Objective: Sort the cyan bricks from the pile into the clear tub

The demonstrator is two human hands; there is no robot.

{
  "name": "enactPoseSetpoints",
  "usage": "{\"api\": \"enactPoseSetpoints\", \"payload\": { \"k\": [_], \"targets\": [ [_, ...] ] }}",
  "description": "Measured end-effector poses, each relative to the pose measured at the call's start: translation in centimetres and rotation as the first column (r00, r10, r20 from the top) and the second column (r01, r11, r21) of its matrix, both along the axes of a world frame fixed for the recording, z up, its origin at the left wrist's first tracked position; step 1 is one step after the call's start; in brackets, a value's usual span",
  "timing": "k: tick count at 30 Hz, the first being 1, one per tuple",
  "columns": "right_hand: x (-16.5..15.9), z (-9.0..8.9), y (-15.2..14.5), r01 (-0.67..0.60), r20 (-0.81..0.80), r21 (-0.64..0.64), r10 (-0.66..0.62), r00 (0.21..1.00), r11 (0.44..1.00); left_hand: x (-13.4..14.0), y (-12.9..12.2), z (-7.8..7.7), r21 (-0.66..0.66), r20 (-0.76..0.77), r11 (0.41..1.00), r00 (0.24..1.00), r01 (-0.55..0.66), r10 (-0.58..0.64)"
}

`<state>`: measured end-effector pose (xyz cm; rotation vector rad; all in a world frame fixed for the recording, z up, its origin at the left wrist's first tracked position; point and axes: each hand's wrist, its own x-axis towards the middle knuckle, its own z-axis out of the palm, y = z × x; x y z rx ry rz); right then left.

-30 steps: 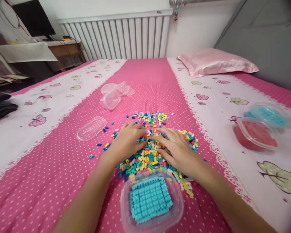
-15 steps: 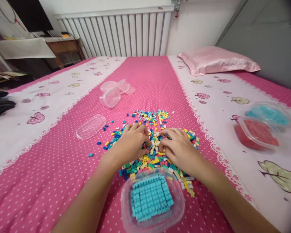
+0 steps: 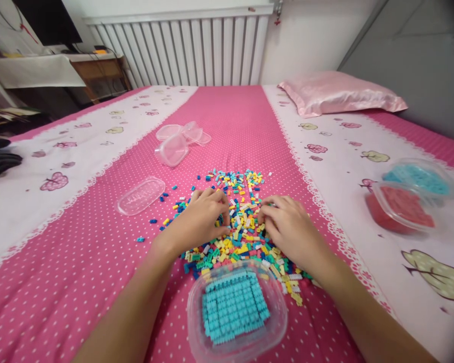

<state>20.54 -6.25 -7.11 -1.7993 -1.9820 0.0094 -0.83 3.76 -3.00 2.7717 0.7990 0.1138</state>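
A pile of small toy building bricks (image 3: 242, 237) in blue, green, yellow, white and coral is spread over the bed. At its left side my left hand (image 3: 206, 214) rests with bent fingers among the bricks, thumb apart from them. My right hand (image 3: 287, 227) lies on the right side of the pile, fingers curved and apart, tips touching bricks. No brick shows clearly held in either hand. Just in front of me stands a clear plastic box (image 3: 276, 327), with turquoise bricks (image 3: 234, 305) packed in neat rows inside.
An oval clear lid (image 3: 140, 195) lies left of the pile, and several clear lids (image 3: 174, 150) overlap farther back. To the right sit a box of red bricks (image 3: 404, 209) and a box of turquoise bricks (image 3: 419, 179). A pink pillow (image 3: 340, 93) lies at the far right.
My right hand has shifted slightly right, away from the left hand, uncovering more bricks between them. My left hand has moved a little left, still at the pile.
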Motion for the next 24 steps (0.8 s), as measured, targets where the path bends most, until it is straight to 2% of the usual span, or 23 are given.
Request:
{"api": "enactPoseSetpoints", "payload": {
  "k": [4,8,10,14,20,24],
  "targets": [
    [0.0,0.3,0.0,0.032,-0.019,0.052,-0.031,0.999,0.998,-0.1,0.4,0.1,0.022,0.096,0.998,0.994,-0.063,0.061],
    [-1.0,0.6,-0.3,-0.126,0.006,0.035,0.126,0.992,0.991,-0.1,0.5,0.1,0.036,0.171,0.997,0.983,-0.067,0.060],
    [-1.4,0.6,-0.4,-0.152,0.027,0.021,0.151,0.988,0.988,-0.1,0.5,0.2,0.032,0.178,0.997,0.982,-0.064,0.057],
    [-1.3,0.2,-0.3,-0.094,0.045,0.039,0.092,0.995,0.995,0.0,0.5,0.3,0.001,0.136,0.999,0.989,-0.053,0.053],
    [-1.7,-0.5,0.1,-0.154,0.041,-0.008,0.154,0.987,0.988,0.3,-0.1,-0.2,-0.069,0.062,0.995,0.996,0.073,-0.069],
    [-1.6,-0.6,0.0,-0.156,-0.003,-0.013,0.156,0.988,0.988,0.6,-0.6,-0.5,-0.058,-0.012,0.995,0.996,0.082,-0.083]
  ]
}}
